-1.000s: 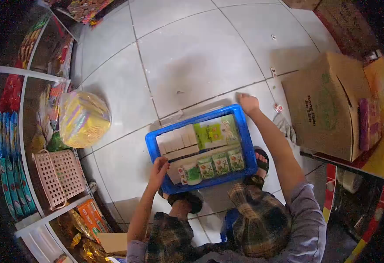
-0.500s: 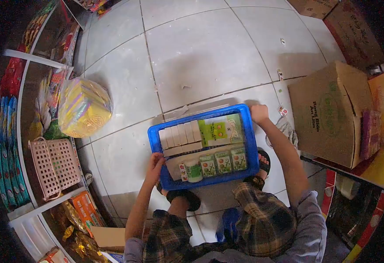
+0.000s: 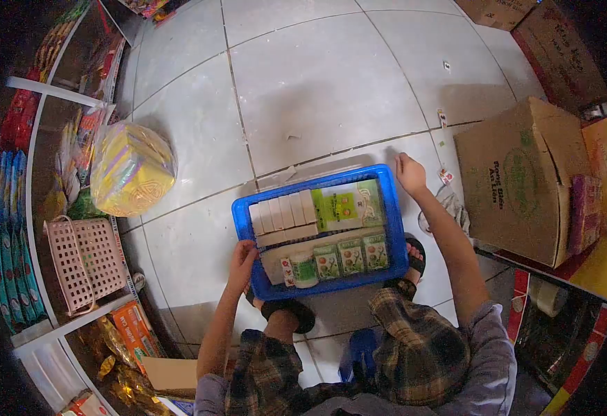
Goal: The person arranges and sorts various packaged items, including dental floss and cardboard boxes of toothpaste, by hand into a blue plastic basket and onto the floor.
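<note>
A blue plastic basket (image 3: 399, 239) sits on the floor in front of my feet. Its far row holds several narrow white boxes (image 3: 278, 213) beside a green-and-white packet (image 3: 342, 204). In the near row are several small green boxes (image 3: 351, 256), a white-and-green rounded container (image 3: 305, 272) and a piece of cardboard (image 3: 274, 262). My left hand (image 3: 242, 262) is closed over the basket's left rim. My right hand (image 3: 411, 173) is just off the far right corner, apart from the rim, its fingers curled with nothing seen in them.
Shelves with hanging packets (image 3: 13, 243) line the left side, with a pink basket (image 3: 87, 263) and a wrapped yellow bundle (image 3: 133, 170) at their edge. Toward the right stand a large cardboard box (image 3: 511, 180) and a crumpled plastic bag (image 3: 450, 211). Paper scraps lie on the tiles.
My right hand has come off the basket's far right corner, moving slightly outward. The left hand stays at the left rim. The basket has barely shifted.
</note>
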